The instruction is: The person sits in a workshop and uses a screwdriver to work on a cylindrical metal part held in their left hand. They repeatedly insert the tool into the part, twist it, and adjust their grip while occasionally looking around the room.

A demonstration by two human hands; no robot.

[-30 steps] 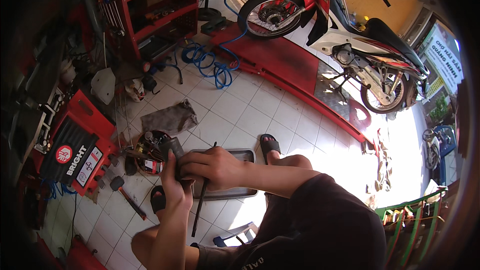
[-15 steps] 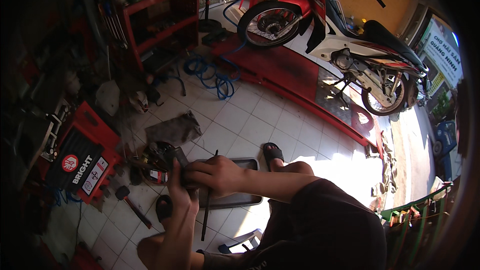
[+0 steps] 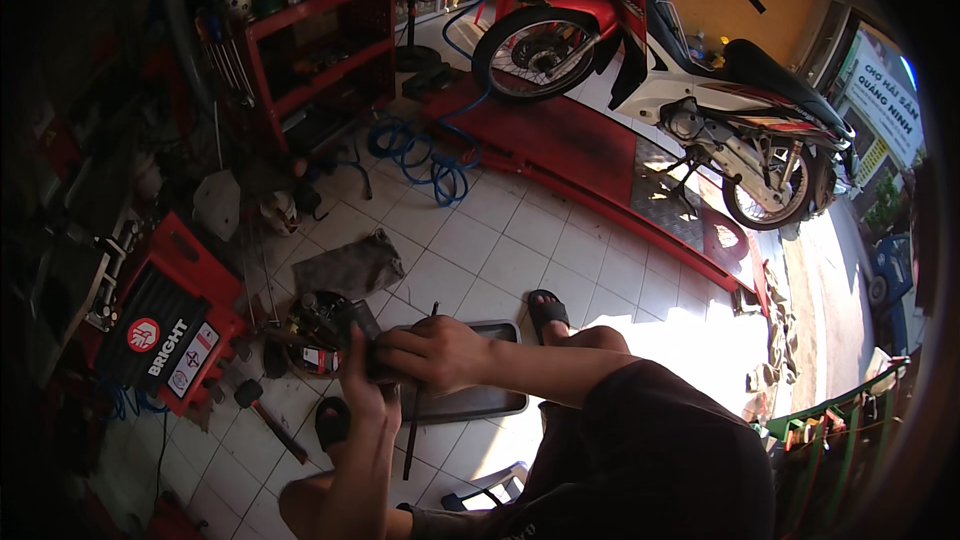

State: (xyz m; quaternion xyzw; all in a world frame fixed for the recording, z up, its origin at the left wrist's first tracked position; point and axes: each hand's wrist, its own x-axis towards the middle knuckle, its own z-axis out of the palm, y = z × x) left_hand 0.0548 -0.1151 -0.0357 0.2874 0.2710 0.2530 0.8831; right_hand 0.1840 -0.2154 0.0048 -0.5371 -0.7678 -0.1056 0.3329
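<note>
Both hands meet in front of me over a black tray (image 3: 490, 402) on the floor. My left hand (image 3: 368, 380) is closed around a dark, blocky part (image 3: 362, 318), whose upper end shows above the thumb. My right hand (image 3: 435, 352) is closed close against it, fingers curled toward the same part. A long, thin dark rod (image 3: 411, 440) sticks out above and below the right fist, tilted slightly. The fingertips and the lower side of the part are hidden by the hands.
An engine-like assembly (image 3: 318, 325) lies just beyond my left hand, near a grey cloth (image 3: 350, 265). A hammer (image 3: 268, 418) rests left of my foot, below a red-and-black toolbox (image 3: 165, 325). A motorbike (image 3: 680, 90) stands on a red lift (image 3: 560, 140); a blue hose (image 3: 425, 160) coils nearby.
My hands stay together around the dark part, with only a very slight shift. The view has moved a little; the rod keeps nearly the same tilt.
</note>
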